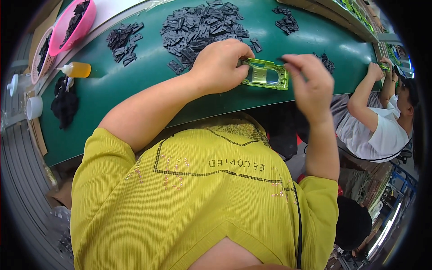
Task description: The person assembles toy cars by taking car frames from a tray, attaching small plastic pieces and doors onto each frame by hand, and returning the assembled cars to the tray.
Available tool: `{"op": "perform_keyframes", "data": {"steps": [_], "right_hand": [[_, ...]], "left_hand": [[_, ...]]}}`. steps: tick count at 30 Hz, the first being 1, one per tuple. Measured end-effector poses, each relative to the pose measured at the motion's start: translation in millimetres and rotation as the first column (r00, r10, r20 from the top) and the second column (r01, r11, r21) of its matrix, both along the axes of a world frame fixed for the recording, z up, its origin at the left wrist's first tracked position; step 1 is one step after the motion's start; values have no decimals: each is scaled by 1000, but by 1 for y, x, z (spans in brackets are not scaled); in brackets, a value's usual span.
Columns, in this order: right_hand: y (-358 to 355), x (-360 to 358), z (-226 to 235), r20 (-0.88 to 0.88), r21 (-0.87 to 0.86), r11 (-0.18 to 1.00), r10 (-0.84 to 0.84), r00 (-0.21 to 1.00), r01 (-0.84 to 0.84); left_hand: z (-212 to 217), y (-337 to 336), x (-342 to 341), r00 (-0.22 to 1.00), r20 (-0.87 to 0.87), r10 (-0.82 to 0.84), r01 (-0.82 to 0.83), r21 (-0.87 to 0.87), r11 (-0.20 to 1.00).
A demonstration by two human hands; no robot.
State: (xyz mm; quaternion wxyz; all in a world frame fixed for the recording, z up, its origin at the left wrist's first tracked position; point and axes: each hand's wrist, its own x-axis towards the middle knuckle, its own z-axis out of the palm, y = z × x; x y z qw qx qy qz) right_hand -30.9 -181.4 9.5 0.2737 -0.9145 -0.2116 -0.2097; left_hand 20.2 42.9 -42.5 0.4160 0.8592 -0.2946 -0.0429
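My left hand [221, 66] grips one end of a bright green plastic frame [282, 81], which looks like a toy car body with a large opening in its middle. The thumb and fingers close on its left side and hide that end. Just right of the frame is my right hand [314, 85], slightly blurred, with thumb and forefinger pinched together. A small black part [281, 59] juts from its fingertips above the frame's right end. Beyond my left hand lies a large heap of flat black plastic parts [202, 27].
Smaller piles of black parts lie at the left [123, 41], far right [288, 22] and right [326, 63] of the green table [144, 83]. A yellow-liquid bottle [80, 69], dark cloth [65, 105] and pink basket [87, 24] are at left. A co-worker [382, 121] sits at right.
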Motion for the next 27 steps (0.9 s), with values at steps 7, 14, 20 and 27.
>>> {"op": "perform_keyframes", "data": {"steps": [7,14,20,27], "right_hand": [[25,-5,-29,1,-28,999,-22,1000,22],[29,3,-29,-6,-85,996,-31,1000,30],[27,5,-26,-72,-49,998,-41,997,38],[29,5,-29,-109,-23,999,-46,993,44]], "left_hand": [[0,-4,1,1000,-8,-19,19,-16,1000],[-3,-4,5,999,10,-35,35,0,999],[-1,-5,5,998,-52,-36,36,-4,999],[5,-5,6,996,-80,-42,42,7,999]]}}
